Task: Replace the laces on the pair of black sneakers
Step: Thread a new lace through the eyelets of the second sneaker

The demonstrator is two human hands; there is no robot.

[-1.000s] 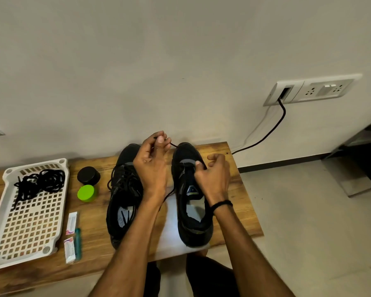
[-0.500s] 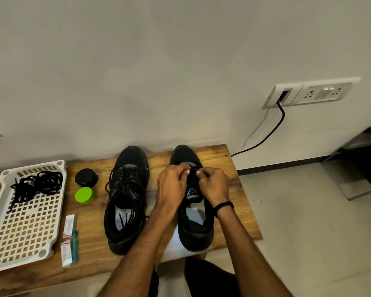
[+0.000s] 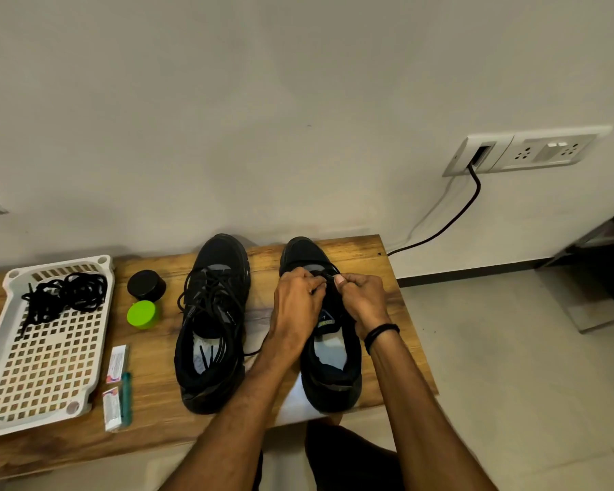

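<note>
We are pinching the lace [image 3: 328, 276] with both hands over the toe-end eyelets of the shoe [image 3: 334, 370]. The left hand [image 3: 298, 303] is curling its fingers round one run, and the right hand [image 3: 364, 299] is nipping the tip between thumb and forefinger. We are judging it best to feed the tip straight through, draw both runs even and hold the tongue flat. This shoe is standing near the tabletop's [image 3: 362, 253] right edge, its heel at the front edge on a white sheet [image 3: 291, 405], so a hard tug could be dragging it off. The laced shoe [image 3: 210, 313] is sitting just beside it, to the left, and loose laces [image 3: 64, 295] are lying in the tray [image 3: 43, 366] at the left end. We are finding open room between the shoes and beyond the right edge.
</note>
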